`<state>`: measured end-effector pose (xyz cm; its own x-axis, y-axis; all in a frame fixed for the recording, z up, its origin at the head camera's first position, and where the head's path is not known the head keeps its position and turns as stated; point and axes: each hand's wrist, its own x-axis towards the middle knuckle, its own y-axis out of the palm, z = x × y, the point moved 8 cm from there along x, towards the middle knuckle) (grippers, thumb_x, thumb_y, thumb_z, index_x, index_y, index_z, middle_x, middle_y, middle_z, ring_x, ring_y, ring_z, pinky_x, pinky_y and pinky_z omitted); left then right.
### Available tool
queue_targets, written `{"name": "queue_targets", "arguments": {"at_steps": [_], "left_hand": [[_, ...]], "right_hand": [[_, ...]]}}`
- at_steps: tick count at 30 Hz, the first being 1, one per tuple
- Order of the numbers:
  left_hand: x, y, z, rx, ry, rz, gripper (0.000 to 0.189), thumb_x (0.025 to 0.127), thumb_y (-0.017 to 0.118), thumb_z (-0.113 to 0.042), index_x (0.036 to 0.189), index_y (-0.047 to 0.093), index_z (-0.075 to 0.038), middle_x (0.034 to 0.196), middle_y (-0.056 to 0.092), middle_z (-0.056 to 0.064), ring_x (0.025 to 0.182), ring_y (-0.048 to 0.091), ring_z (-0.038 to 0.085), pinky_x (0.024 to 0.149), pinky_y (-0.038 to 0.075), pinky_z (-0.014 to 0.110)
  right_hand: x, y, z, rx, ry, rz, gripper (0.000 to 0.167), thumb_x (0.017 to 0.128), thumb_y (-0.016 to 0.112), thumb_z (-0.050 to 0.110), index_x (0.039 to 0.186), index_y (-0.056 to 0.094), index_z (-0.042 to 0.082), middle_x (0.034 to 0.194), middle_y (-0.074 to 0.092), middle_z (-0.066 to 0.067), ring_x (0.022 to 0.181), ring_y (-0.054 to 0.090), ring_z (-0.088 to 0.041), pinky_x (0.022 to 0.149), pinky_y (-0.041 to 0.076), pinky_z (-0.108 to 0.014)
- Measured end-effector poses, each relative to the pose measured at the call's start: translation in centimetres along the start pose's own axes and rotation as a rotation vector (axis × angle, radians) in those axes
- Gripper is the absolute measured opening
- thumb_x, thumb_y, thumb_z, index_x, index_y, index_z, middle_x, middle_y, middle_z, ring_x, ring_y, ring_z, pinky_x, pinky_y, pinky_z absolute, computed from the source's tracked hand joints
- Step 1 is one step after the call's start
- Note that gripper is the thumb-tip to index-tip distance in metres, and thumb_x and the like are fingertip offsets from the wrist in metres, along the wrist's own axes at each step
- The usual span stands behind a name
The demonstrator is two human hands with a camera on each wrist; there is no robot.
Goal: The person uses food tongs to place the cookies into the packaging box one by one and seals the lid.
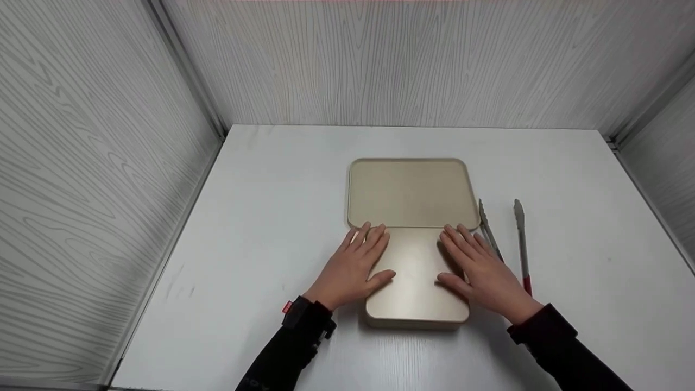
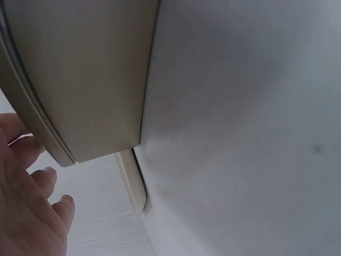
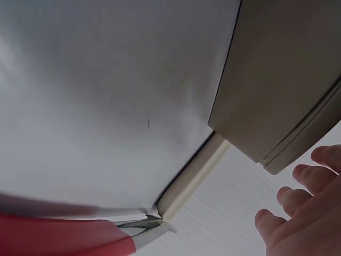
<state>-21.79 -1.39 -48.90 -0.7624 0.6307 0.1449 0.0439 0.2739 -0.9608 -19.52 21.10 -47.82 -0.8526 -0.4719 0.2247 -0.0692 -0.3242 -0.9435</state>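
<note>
A closed beige tin box (image 1: 415, 279) with rounded corners stands on the table, its lid seam visible along the side in both wrist views. My left hand (image 1: 348, 274) lies flat over its left edge, fingers straight and the thumb on top. On the opposite edge my right hand (image 1: 487, 277) rests likewise, fingers stretched forward and slightly spread. Directly behind the box, a shallow beige tray or lid (image 1: 414, 193) lies flat; the fingertips reach close to its front edge. Neither hand grips anything.
Metal tongs (image 1: 521, 233) with red handles (image 3: 64, 234) lie spread to the right of the box, partly hidden by the right hand and forearm. Wood-grain panels (image 1: 380, 65) rise at the back and both sides of the white table (image 1: 260, 217).
</note>
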Motion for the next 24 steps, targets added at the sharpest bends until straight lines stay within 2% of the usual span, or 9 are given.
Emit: {"name": "queue_targets", "arguments": {"at_steps": [5, 14, 20, 24], "left_hand": [[-0.07, 0.89, 0.15, -0.009, -0.011, 0.037, 0.081, 0.104, 0.029, -0.067, 0.165, 0.02, -0.014, 0.172, 0.013, 0.002, 0.159, 0.005, 0.024, 0.128, 0.009, 0.046], [-0.35, 1.01, 0.07, 0.002, -0.01, 0.011, 0.075, 0.106, 0.034, -0.06, 0.164, 0.024, -0.014, 0.171, 0.017, 0.002, 0.158, 0.008, 0.024, 0.128, 0.012, 0.042], [-0.32, 1.07, 0.26, -0.009, -0.01, 0.005, 0.071, 0.107, 0.036, -0.055, 0.163, 0.027, -0.012, 0.171, 0.019, 0.003, 0.158, 0.009, 0.025, 0.128, 0.012, 0.035], [-0.4, 1.21, 0.54, 0.007, -0.015, 0.002, 0.07, 0.107, 0.037, -0.054, 0.163, 0.027, -0.014, 0.171, 0.019, 0.002, 0.158, 0.009, 0.024, 0.128, 0.013, 0.039]], "right_hand": [[-0.09, 0.64, -0.2, 0.02, 0.018, 0.045, 0.082, 0.1, 0.061, 0.051, 0.162, 0.028, 0.009, 0.169, 0.024, -0.01, 0.156, 0.021, -0.032, 0.126, 0.016, -0.049], [-0.22, 1.02, -0.14, 0.042, 0.023, 0.044, 0.081, 0.1, 0.062, 0.05, 0.161, 0.031, 0.007, 0.168, 0.025, -0.011, 0.155, 0.023, -0.031, 0.127, 0.015, -0.044], [-0.03, 1.04, 0.05, 0.053, 0.016, 0.029, 0.079, 0.1, 0.063, 0.046, 0.16, 0.033, 0.004, 0.168, 0.026, -0.014, 0.154, 0.026, -0.031, 0.123, 0.023, -0.051], [0.14, 1.09, 0.21, 0.044, 0.006, 0.033, 0.079, 0.1, 0.063, 0.046, 0.16, 0.033, 0.004, 0.167, 0.027, -0.014, 0.154, 0.027, -0.031, 0.122, 0.024, -0.053]]}}
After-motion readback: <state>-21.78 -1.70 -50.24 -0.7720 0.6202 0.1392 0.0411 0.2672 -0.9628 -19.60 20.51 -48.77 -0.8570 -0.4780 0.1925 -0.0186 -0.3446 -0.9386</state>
